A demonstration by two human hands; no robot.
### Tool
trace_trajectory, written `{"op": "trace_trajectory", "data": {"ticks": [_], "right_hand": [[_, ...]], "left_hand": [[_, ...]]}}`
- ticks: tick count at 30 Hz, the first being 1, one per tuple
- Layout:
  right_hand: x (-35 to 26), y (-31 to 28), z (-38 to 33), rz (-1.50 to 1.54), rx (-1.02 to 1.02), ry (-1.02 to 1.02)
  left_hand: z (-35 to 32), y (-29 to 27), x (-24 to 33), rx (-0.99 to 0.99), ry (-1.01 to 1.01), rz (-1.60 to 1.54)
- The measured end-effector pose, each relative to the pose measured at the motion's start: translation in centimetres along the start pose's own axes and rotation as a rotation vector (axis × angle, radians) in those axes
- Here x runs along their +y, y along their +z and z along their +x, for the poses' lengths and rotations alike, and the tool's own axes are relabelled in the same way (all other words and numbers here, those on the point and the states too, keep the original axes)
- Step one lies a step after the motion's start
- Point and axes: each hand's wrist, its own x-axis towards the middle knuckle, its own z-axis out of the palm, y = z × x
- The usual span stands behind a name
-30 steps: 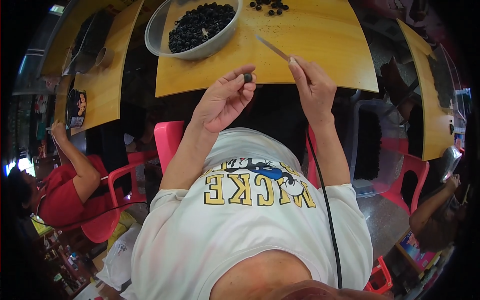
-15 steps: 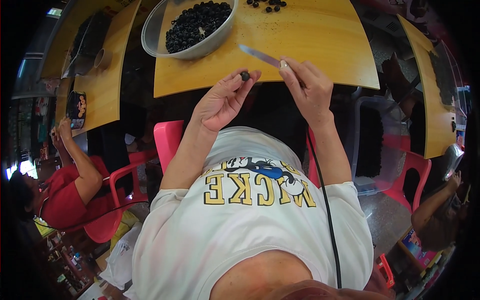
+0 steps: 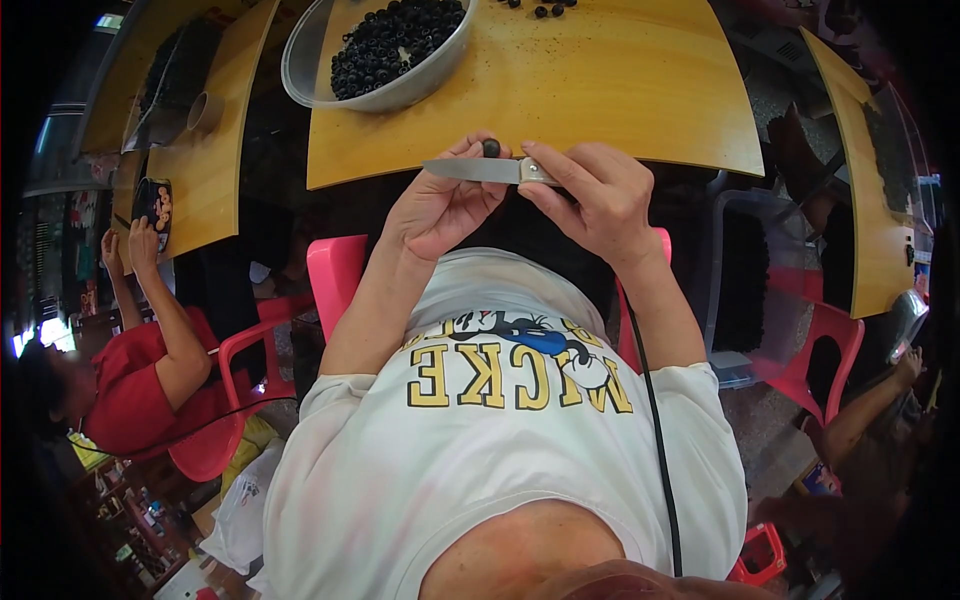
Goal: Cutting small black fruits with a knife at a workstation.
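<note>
Knife (image 3: 478, 170) lies flat between my two hands, just before the near edge of the yellow surface (image 3: 620, 90) and above my lap. I hold its handle end in my right hand (image 3: 590, 195), the grip clenched around it with thumb and forefinger, and the grey blade points to my left. My left hand (image 3: 440, 205) is under the blade; its fingertips pinch a small black berry (image 3: 491, 148), which sits just above the back of the blade, touching it or nearly so, I cannot tell which. So the left grip is closed on the berry, and the right one on the knife.

On the surface, farther from me and to the left, stands a metal bowl (image 3: 300, 75) filled with many dark berries of the same kind. A few loose berries (image 3: 545, 8) lie at the far edge, well apart from the bowl. A black cable (image 3: 655, 420) runs down over my white shirt on the right side. I sit on a pink plastic chair (image 3: 335, 275). At my left, another person in a red shirt (image 3: 135, 385) sits at a neighbouring table with both hands raised to a dark tray (image 3: 152, 205).
</note>
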Motion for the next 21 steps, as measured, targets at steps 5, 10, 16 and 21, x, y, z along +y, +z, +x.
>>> {"op": "trace_trajectory", "data": {"ticks": [5, 10, 16, 21], "right_hand": [[0.1, 0.3, -0.2, -0.014, 0.012, 0.01], [0.3, 0.6, -0.3, -0.017, 0.025, 0.008], [0.4, 0.4, -0.2, -0.044, -0.005, 0.018], [2.7, 0.2, -0.3, -0.331, -0.054, 0.21]], "left_hand": [[-0.1, -0.1, 0.0, 0.04, 0.002, 0.026], [0.0, -1.1, 0.3, -0.046, -0.037, -0.034], [0.2, -0.7, 0.5, -0.017, 0.097, 0.13], [0.2, -1.1, 1.1, -0.104, 0.128, 0.204]]}}
